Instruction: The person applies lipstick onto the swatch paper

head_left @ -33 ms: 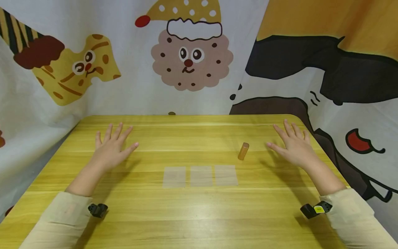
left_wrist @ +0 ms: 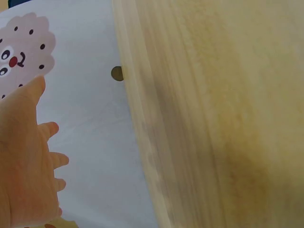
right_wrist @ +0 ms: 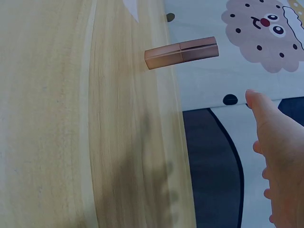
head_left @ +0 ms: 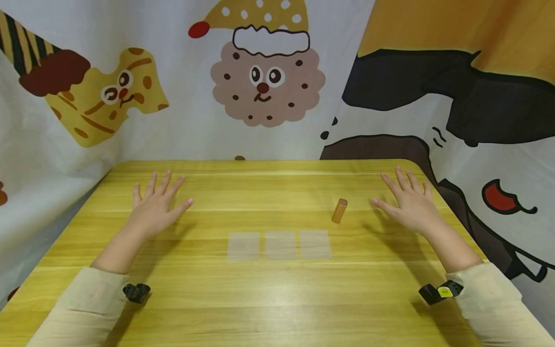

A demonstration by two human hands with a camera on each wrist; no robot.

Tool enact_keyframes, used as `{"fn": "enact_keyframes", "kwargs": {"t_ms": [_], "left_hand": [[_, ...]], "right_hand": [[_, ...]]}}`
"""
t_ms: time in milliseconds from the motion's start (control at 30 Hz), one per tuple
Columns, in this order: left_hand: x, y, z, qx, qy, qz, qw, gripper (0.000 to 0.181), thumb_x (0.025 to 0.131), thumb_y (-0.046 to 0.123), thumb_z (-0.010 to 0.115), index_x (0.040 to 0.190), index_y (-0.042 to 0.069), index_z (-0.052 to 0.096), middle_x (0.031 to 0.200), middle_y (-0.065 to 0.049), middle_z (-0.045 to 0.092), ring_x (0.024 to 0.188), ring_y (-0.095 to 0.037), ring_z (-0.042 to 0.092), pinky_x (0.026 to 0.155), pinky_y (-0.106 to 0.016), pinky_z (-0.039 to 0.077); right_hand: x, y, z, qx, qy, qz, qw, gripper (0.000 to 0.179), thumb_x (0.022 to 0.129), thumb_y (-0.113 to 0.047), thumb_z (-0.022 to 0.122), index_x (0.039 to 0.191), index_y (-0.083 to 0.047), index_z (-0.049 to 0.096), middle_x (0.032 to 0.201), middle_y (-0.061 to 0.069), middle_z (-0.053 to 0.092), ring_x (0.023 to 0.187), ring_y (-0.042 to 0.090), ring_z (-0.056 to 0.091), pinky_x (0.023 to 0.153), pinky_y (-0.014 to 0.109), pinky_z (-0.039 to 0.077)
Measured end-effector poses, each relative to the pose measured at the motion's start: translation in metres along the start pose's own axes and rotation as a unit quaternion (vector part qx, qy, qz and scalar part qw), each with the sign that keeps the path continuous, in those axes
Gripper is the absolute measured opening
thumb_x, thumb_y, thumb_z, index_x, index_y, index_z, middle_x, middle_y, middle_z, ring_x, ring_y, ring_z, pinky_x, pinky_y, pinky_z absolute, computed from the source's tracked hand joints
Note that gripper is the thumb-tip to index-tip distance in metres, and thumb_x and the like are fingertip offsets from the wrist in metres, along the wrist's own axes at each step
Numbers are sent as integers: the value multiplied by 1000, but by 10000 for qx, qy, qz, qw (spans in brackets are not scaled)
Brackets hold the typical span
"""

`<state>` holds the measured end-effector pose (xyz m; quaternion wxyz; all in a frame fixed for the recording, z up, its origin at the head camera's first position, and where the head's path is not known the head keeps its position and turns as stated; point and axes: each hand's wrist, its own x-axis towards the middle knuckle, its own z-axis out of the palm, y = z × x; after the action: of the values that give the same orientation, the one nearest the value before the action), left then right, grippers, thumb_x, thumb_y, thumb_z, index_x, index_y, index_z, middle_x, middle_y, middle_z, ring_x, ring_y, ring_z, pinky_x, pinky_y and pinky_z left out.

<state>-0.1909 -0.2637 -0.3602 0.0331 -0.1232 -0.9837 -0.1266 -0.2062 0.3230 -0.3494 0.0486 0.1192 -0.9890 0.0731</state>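
Note:
My left hand (head_left: pixel 152 210) hovers over the left part of the table with its fingers spread, holding nothing. On the other side, my right hand (head_left: pixel 411 205) is likewise spread and holds nothing. Nearest to the right hand, to the left of its thumb, a copper-coloured lipstick tube (head_left: pixel 339 211) stands upright on the table. In the right wrist view the lipstick tube (right_wrist: pixel 181 53) shows square sides and a seam around its middle. Three pale, see-through squares (head_left: pixel 281 246) lie in a row between the hands, in front of the tube.
The wooden table (head_left: pixel 277 299) has a yellowish grain and rounded far corners. Behind it hangs a white curtain (head_left: pixel 173 135) printed with cartoon food and a large cartoon figure. Small black cameras (head_left: pixel 137 293) are strapped at both sleeve cuffs.

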Motion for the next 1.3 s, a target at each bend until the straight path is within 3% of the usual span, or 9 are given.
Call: {"fn": "enact_keyframes", "kwargs": {"t_ms": [800,1300], "left_hand": [[0,1,0,-29,40,-33,10000,76,98,59,34,155,18,8,157,-20,-6,139,-40,-20,98,-65,-21],[-3,17,3,-427,523,133,9976,75,97,57,40,155,16,15,158,-16,4,142,-37,-11,103,-65,-15]], "right_hand": [[-5,-5,3,112,208,-106,9997,81,94,-60,46,155,-15,16,157,21,-3,141,43,-5,103,68,-8],[-11,-14,24,571,781,-501,9940,72,94,-50,55,145,-3,37,150,27,25,136,47,19,104,67,12]]}}
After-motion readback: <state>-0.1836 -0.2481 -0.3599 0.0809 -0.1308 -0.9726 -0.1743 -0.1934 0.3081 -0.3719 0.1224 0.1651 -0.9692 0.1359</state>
